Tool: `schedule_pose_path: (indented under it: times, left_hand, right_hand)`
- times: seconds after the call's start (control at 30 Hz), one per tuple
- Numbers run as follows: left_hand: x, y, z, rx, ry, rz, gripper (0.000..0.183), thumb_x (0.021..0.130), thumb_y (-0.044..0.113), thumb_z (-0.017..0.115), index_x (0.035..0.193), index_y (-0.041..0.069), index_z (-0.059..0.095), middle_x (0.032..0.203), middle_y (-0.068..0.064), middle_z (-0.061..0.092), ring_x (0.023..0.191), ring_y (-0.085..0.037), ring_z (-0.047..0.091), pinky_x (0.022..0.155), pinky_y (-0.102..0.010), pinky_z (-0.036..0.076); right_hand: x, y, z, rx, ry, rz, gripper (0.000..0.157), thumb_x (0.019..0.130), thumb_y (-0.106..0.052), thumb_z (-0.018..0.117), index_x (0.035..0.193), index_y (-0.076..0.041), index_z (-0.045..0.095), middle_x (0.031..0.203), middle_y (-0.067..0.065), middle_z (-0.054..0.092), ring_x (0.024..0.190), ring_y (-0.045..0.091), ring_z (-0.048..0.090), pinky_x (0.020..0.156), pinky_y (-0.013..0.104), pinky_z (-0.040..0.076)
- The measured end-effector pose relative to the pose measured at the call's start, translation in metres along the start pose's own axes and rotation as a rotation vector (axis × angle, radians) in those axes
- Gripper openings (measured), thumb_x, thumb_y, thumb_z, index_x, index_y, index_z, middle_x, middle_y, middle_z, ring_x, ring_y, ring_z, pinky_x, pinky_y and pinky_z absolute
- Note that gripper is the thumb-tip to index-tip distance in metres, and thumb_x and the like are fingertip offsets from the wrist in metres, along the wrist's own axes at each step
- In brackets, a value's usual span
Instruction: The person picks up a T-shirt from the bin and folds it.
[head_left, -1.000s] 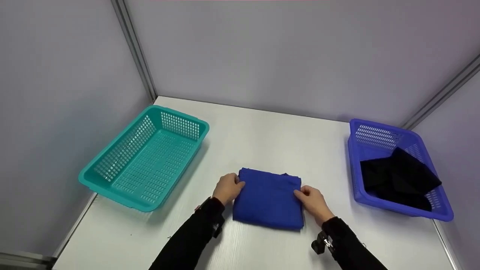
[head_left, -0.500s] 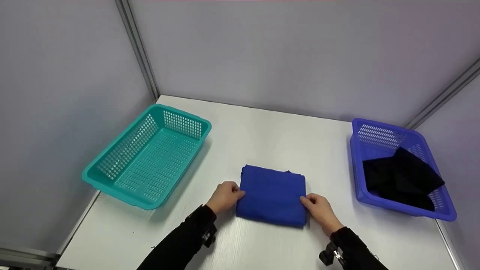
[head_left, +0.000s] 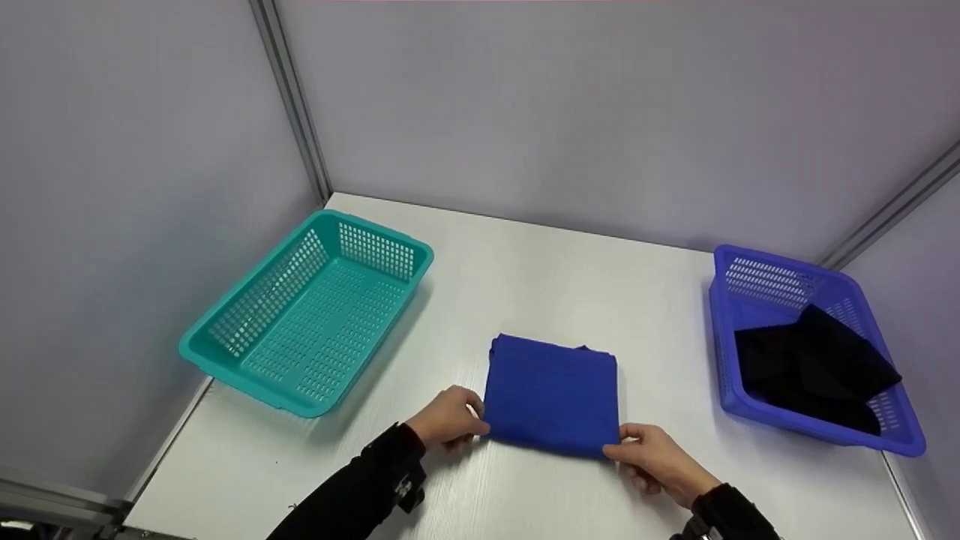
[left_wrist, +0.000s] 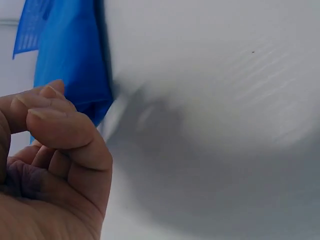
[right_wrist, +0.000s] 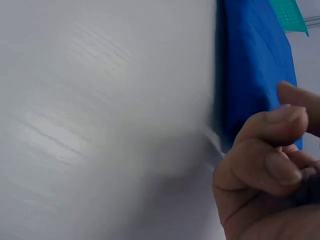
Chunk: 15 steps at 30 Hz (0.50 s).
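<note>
A folded blue cloth (head_left: 553,397) lies flat on the white table, its layers stacked into a near square. At its near left corner, my left hand (head_left: 450,418) pinches the edge with thumb and fingers. The near right corner is pinched by my right hand (head_left: 664,461), thumb on top. In the left wrist view, curled fingers (left_wrist: 70,130) are close to the end of the cloth (left_wrist: 75,55). Bent fingers (right_wrist: 260,155) also overlap the cloth (right_wrist: 255,60) in the right wrist view. Neither wrist view shows the exact contact clearly.
To the left stands a teal perforated basket (head_left: 405,300) with nothing in it. A purple-blue basket (head_left: 724,375) holding black cloth (head_left: 814,367) stands at the right. Grey panels (head_left: 525,112) rise behind the table (head_left: 517,277) and at both sides.
Both hands have slid along the sides of the blue cloth toward me, from its middle and upper sides to its near corners. The view has shifted slightly; the baskets stay put.
</note>
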<state>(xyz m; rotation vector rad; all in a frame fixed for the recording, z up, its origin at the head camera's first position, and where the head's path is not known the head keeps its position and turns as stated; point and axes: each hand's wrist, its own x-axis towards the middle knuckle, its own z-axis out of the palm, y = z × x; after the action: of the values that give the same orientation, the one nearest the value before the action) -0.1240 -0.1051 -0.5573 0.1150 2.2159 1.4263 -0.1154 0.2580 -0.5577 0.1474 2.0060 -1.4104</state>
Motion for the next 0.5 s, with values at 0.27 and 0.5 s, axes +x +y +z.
schedule_pose_path:
  times: [0.27, 0.5]
  left_hand:
    - [0.0065, -0.0012, 0.0072, 0.103, 0.033, 0.089, 0.021, 0.081, -0.005, 0.07, 0.072, 0.008, 0.056, 0.05, 0.003, 0.053, 0.038, -0.007, 0.045, 0.035, -0.021, 0.036]
    - [0.0045, -0.0025, 0.0088, 0.17, 0.018, 0.113, 0.016, 0.078, -0.005, 0.069, 0.072, 0.007, 0.06, 0.053, -0.005, 0.06, 0.039, -0.006, 0.046, 0.036, -0.021, 0.036]
  right_hand:
    - [-0.0027, 0.0065, -0.0055, -0.022, 0.034, -0.005, 0.021, 0.094, -0.02, 0.071, 0.094, -0.006, 0.055, 0.062, -0.001, 0.051, 0.044, 0.007, 0.042, 0.041, 0.021, 0.03]
    - [-0.0065, 0.0101, -0.0087, -0.114, 0.019, -0.03, 0.017, 0.095, -0.017, 0.07, 0.093, -0.005, 0.058, 0.061, -0.001, 0.053, 0.046, 0.006, 0.042, 0.042, 0.02, 0.031]
